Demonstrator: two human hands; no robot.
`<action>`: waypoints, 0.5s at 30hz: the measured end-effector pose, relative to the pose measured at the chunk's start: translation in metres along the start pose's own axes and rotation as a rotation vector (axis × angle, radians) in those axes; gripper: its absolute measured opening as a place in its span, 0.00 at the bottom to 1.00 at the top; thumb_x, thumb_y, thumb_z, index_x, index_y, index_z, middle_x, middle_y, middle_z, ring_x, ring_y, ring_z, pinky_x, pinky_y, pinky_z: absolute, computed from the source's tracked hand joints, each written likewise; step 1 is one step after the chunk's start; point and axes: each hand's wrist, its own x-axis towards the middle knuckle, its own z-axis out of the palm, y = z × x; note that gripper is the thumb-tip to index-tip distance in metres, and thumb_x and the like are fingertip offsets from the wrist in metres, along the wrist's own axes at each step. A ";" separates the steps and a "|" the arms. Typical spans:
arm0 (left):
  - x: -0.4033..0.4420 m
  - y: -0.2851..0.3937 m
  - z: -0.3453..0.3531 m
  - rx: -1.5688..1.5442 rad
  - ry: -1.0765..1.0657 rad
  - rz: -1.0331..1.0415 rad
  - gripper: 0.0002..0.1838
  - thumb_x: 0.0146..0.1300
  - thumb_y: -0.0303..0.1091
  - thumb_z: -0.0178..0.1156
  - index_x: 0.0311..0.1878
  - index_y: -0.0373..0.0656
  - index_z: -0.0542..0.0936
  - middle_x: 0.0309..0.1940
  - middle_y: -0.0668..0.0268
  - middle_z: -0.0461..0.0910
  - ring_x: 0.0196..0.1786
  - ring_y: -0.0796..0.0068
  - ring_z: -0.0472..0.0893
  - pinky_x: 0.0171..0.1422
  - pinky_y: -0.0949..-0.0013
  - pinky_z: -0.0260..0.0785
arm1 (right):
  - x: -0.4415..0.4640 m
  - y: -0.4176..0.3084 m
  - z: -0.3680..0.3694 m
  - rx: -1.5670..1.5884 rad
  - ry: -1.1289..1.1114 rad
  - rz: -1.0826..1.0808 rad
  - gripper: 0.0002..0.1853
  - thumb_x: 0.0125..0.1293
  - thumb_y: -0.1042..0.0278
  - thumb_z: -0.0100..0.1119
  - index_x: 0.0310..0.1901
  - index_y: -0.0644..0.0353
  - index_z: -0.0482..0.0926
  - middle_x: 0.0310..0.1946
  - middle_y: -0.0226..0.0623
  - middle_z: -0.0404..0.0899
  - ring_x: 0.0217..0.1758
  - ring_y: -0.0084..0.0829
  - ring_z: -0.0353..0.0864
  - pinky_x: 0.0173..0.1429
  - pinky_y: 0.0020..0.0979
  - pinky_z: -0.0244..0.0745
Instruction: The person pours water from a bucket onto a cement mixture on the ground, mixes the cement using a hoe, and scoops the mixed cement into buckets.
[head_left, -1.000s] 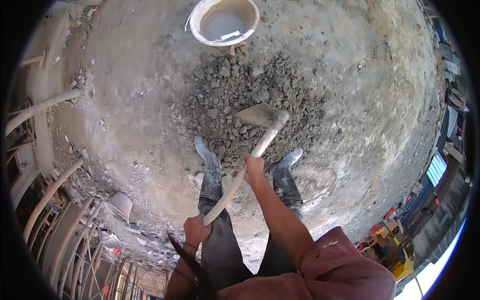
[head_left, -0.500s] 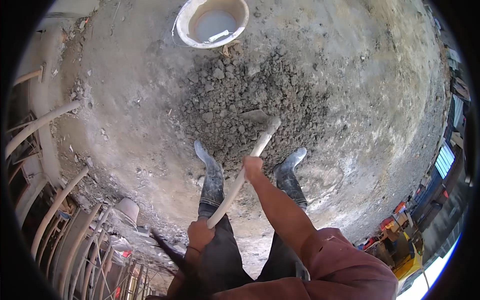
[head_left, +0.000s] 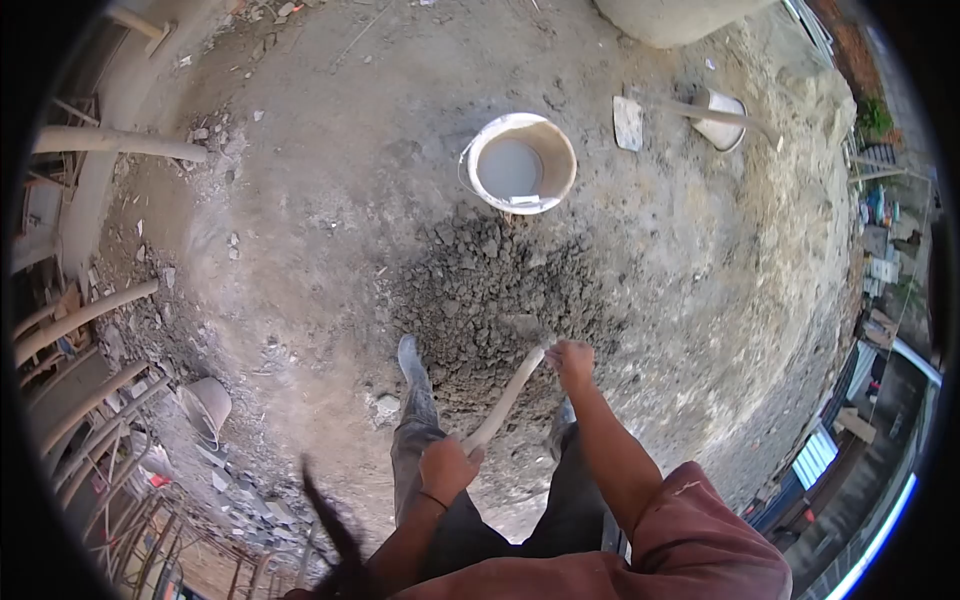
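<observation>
My left hand (head_left: 449, 468) is wrapped round the lower end of a pale wooden hoe handle (head_left: 505, 405). Farther up, near the head end of the same handle, my right hand (head_left: 573, 364) is closed on it. The metal blade is hard to make out against the heap of grey, lumpy mortar (head_left: 490, 295) in front of my boots. Just beyond the heap stands a whitish bucket (head_left: 519, 165) with greyish liquid inside.
A hoe or shovel (head_left: 628, 122) lies at the upper right beside a tipped bucket (head_left: 720, 120). Another bucket (head_left: 206, 408) rests among rubble at the left, near wooden poles (head_left: 86, 322). A large pale rounded object (head_left: 685, 18) is at the top.
My view has tilted forward, bringing the far tool and tipped bucket into sight. My right hand has slid up the handle towards the hoe head. My left hand keeps its hold.
</observation>
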 end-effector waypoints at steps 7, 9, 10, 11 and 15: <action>0.028 0.097 -0.012 -0.016 0.037 -0.094 0.24 0.58 0.55 0.71 0.32 0.39 0.83 0.24 0.50 0.83 0.31 0.45 0.85 0.37 0.46 0.77 | 0.124 -0.162 0.119 0.806 -0.364 0.406 0.50 0.72 0.57 0.66 0.78 0.74 0.40 0.73 0.68 0.58 0.76 0.59 0.65 0.74 0.55 0.70; 0.038 0.121 -0.010 -0.014 0.056 -0.156 0.24 0.59 0.56 0.70 0.31 0.39 0.83 0.23 0.51 0.83 0.30 0.46 0.85 0.36 0.46 0.77 | 0.158 -0.167 0.148 0.388 -0.536 0.089 0.54 0.70 0.54 0.69 0.80 0.65 0.37 0.74 0.68 0.55 0.78 0.60 0.60 0.77 0.59 0.64; 0.043 0.133 -0.010 -0.012 0.061 -0.186 0.24 0.59 0.55 0.71 0.30 0.40 0.82 0.23 0.52 0.83 0.30 0.46 0.85 0.36 0.46 0.76 | 0.192 -0.167 0.172 0.652 -0.541 0.290 0.53 0.70 0.51 0.69 0.81 0.58 0.40 0.73 0.66 0.58 0.78 0.58 0.61 0.76 0.60 0.64; 0.040 0.145 -0.007 -0.016 0.057 -0.225 0.24 0.59 0.55 0.71 0.29 0.40 0.82 0.23 0.52 0.82 0.30 0.46 0.84 0.36 0.46 0.76 | 0.231 -0.163 0.195 0.912 -0.498 0.498 0.51 0.69 0.49 0.69 0.81 0.52 0.44 0.72 0.64 0.61 0.78 0.57 0.62 0.75 0.61 0.64; 0.064 0.212 -0.011 0.032 0.113 -0.446 0.21 0.58 0.51 0.73 0.33 0.41 0.81 0.25 0.55 0.83 0.30 0.49 0.86 0.38 0.49 0.78 | 0.312 -0.170 0.224 0.788 -0.463 0.658 0.22 0.74 0.55 0.56 0.62 0.60 0.76 0.64 0.41 0.79 0.69 0.44 0.76 0.67 0.52 0.77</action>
